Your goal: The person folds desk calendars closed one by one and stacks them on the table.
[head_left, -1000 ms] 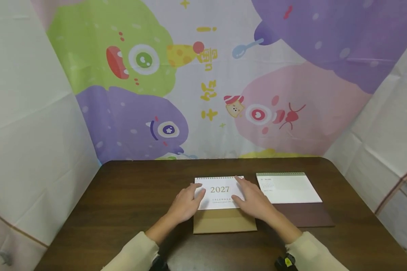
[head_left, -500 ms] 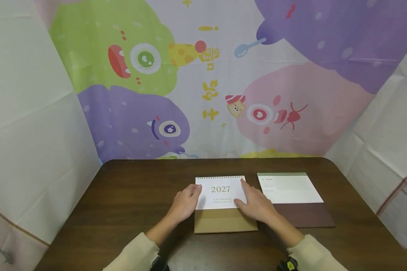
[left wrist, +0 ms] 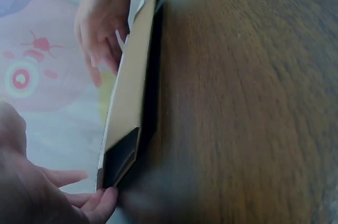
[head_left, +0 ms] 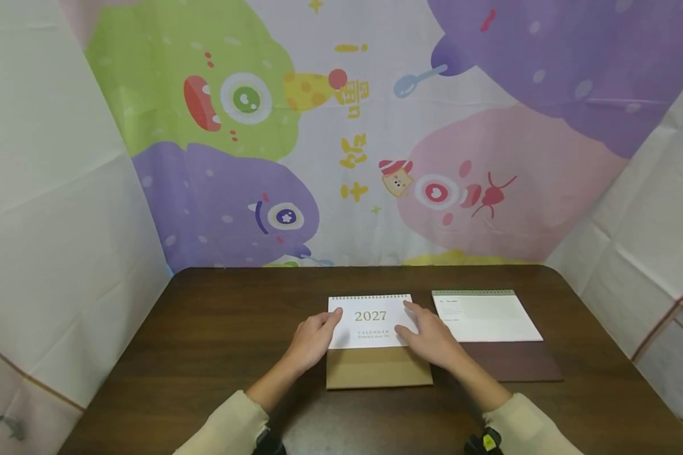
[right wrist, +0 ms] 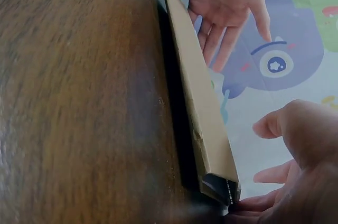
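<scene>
A white desk calendar (head_left: 371, 325) marked "2027" stands on the table between both hands, spiral binding along its top and a tan card base (head_left: 378, 368) at the front. At its left edge is my left hand (head_left: 313, 338); the left wrist view shows its fingertips touching the end of the stand, thumb apart. My right hand (head_left: 432, 338) lies along the right edge, thumb spread over the page's side. In the right wrist view its lower fingers (right wrist: 259, 203) touch the stand's end. Seen from the side, the tan back (left wrist: 129, 76) is a folded, hollow stand.
A second desk calendar (head_left: 489, 319) with a green-topped page and dark brown base (head_left: 509, 361) stands just right of my right hand. The dark wood table (head_left: 233, 328) reaches back to a cartoon-printed cloth (head_left: 364, 240). White cloth panels (head_left: 62, 158) flank it.
My left hand's fingers have drawn back from over the page to its left edge. The "2027" calendar has shifted very slightly away from me. The second calendar stays put.
</scene>
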Motion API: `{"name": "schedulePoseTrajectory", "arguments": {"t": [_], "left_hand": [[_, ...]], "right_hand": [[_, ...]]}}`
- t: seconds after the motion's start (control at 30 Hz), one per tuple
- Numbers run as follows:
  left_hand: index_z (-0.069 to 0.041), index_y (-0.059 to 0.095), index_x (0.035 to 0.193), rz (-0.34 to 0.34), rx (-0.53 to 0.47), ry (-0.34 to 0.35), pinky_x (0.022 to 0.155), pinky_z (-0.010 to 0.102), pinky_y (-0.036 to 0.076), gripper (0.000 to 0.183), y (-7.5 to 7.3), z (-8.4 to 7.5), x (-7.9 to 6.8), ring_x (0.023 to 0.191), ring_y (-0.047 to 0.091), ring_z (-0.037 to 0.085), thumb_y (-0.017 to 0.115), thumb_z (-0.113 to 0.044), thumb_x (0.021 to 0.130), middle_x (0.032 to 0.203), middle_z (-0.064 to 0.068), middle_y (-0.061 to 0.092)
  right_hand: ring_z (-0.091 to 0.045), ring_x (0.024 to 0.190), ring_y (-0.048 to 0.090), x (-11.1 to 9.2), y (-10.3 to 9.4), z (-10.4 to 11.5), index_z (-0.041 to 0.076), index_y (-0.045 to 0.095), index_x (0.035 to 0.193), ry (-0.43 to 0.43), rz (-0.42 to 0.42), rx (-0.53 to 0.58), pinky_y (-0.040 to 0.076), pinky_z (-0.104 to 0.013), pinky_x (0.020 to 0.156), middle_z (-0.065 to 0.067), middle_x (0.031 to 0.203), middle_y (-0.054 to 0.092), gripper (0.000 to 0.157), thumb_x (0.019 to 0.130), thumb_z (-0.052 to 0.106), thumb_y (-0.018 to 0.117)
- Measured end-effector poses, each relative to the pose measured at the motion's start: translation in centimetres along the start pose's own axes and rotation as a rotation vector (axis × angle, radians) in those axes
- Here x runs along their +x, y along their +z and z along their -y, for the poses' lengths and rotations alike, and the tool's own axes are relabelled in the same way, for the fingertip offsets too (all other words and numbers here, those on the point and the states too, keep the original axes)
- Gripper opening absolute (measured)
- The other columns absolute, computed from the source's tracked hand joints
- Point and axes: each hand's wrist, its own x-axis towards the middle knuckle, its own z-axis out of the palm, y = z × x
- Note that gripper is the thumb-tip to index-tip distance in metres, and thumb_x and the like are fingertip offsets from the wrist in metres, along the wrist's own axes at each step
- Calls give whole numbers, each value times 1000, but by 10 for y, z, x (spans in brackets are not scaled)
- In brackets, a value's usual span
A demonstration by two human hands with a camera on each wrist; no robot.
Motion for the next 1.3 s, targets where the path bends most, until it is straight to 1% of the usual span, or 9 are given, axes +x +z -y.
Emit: {"name": "schedulePoseTrajectory", "arguments": {"t": [0.17,0.33,0.53,0.7,0.83,1.0,1.17,1.27,1.3], "left_hand": [[-10,73,150,17,-84,-38,129,55,49,83,7,17,14,151,65,31,49,-78,109,153,8,75],[-11,72,151,6,-108,-30,130,55,48,83,11,24,20,151,65,31,50,-79,108,154,7,74],[-16,73,151,16,-88,-18,129,53,49,79,10,21,16,151,65,29,50,-78,109,153,5,75],[-11,75,147,5,-68,-8,126,56,50,78,7,13,11,150,64,32,50,-75,110,153,10,74],[-6,78,142,4,-95,-24,128,57,47,80,6,9,9,151,61,32,51,-74,110,155,13,71],[0,80,137,-1,-104,-12,127,58,44,78,8,7,12,147,60,31,50,-68,111,150,15,72],[3,82,130,-26,-125,-39,127,53,44,71,11,3,18,146,58,27,51,-59,112,147,15,73],[4,81,131,-41,-139,-59,127,52,44,76,13,1,24,148,57,26,51,-63,111,149,15,71],[3,79,135,-45,-147,-62,127,53,44,77,14,0,25,148,57,27,51,-64,110,150,15,69]], "right_hand": [[-51,156,55,5,4,-8,3,52,167,30,-1,47,46,-69,126,-31,164,59,73,106,38,72],[-49,160,52,7,7,-10,6,54,166,29,-4,60,43,-69,130,-27,168,57,71,106,38,73],[-48,158,54,6,6,-8,5,59,162,20,-9,59,45,-67,129,-26,165,61,69,105,39,73],[-49,155,57,7,6,-9,2,62,159,3,-28,53,46,-67,128,-28,162,63,67,104,38,75],[-51,156,56,8,8,-7,-1,63,156,-11,-35,51,45,-67,129,-29,161,63,66,104,38,75],[-54,157,54,7,7,-3,-3,67,152,-18,-42,47,44,-69,129,-30,159,65,64,104,39,75],[-56,154,56,11,6,-6,-1,73,147,-12,-69,50,45,-71,127,-35,158,63,57,105,37,74],[-58,151,57,12,3,-8,-1,75,144,-11,-91,48,46,-72,126,-37,158,62,54,105,37,74],[-58,151,58,13,2,-8,-1,75,143,-13,-97,48,46,-72,125,-37,158,62,53,105,37,74]]}}
